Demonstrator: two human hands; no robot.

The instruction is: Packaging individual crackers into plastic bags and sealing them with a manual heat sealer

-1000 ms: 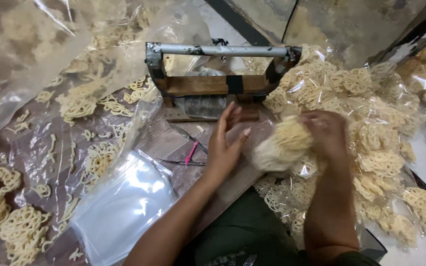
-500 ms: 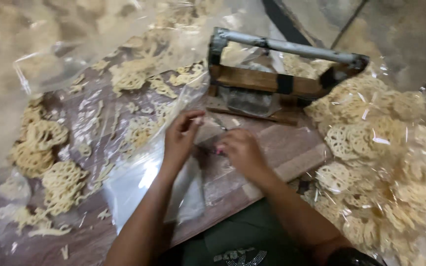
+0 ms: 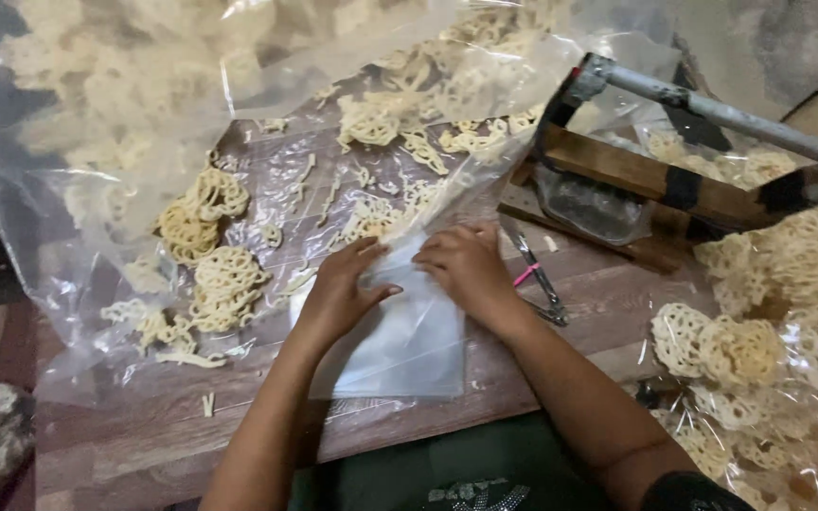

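Both hands work the top edge of a small clear plastic bag [image 3: 400, 341] lying flat on the brown wooden table [image 3: 125, 435].

Left hand [image 3: 338, 293] & right hand [image 3: 466, 270] meet at the bag's mouth, fingers curled, pinching film, prob. to part it. Flat bag sits btw lacy pale-yellow net crackers [image 3: 224, 279] on left and a wood-and-metal bar sealer [image 3: 674, 170] at right; free room only toward the near table edge.

A brown wood-grain table [image 3: 560, 378] fills most of the view under soft, dim indoor light. Beyond it at upper right lies a grey, mottled floor [image 3: 788, 47], possibly concrete. The left edge falls into shadow.
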